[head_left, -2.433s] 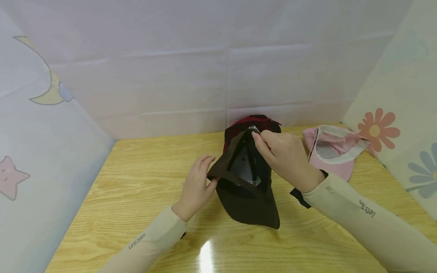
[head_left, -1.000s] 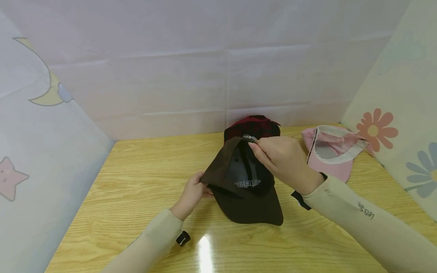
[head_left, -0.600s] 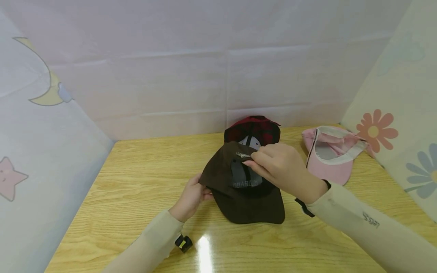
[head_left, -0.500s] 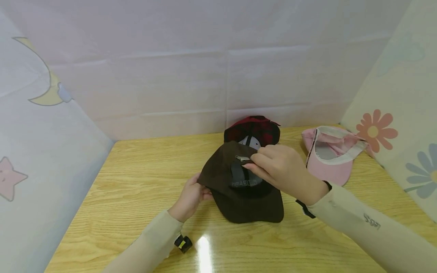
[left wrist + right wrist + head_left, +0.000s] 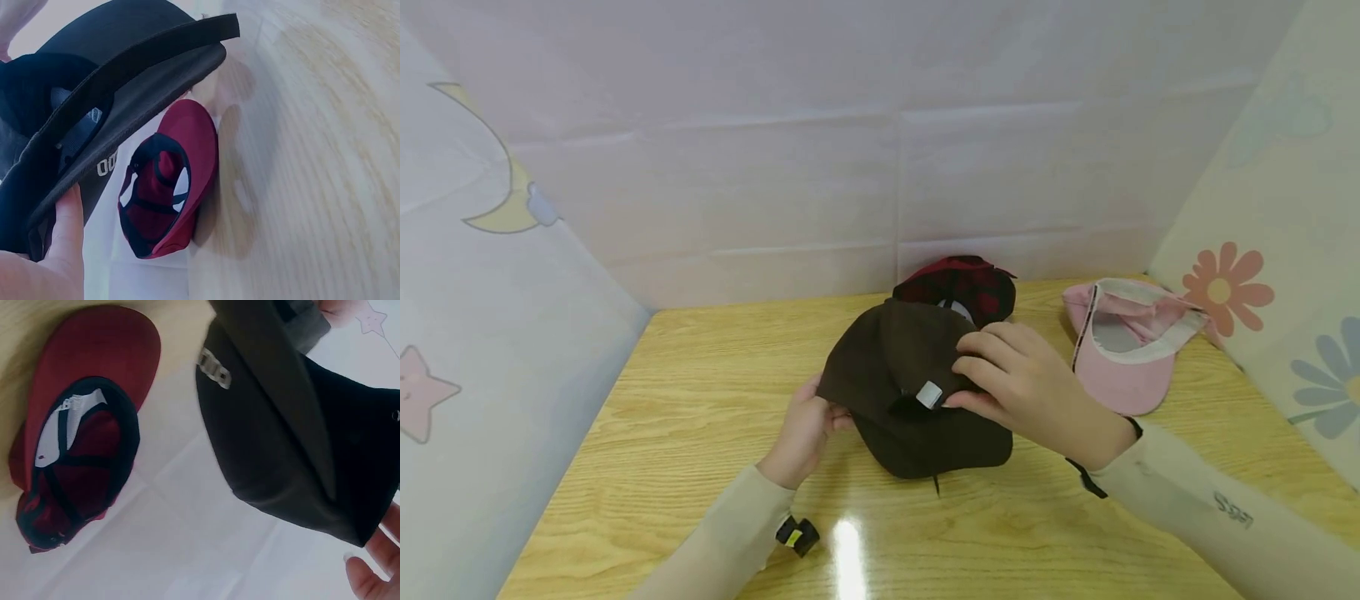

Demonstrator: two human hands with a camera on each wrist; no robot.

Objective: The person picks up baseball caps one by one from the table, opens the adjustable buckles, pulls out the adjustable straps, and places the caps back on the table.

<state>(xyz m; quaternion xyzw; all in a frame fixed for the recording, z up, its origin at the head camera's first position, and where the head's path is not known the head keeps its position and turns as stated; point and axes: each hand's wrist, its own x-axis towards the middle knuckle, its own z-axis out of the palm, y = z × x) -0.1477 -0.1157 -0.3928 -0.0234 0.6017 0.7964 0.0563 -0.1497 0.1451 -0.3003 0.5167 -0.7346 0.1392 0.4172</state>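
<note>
Head view: the left hand (image 5: 801, 429) grips the edge of the brown cap (image 5: 865, 362), above the tabletop (image 5: 715, 375), before the red cap (image 5: 996, 292). The right hand (image 5: 1033, 387) touches the crown (image 5: 913, 333); pinching cannot be confirmed. Expect light, soft fabric and a stiffer brim (image 5: 951, 454); hold by the edge.

Left wrist view: a dark strap (image 5: 150, 54) crosses it.

Right wrist view: its surface is matte, with pale lettering (image 5: 214, 369).
</note>
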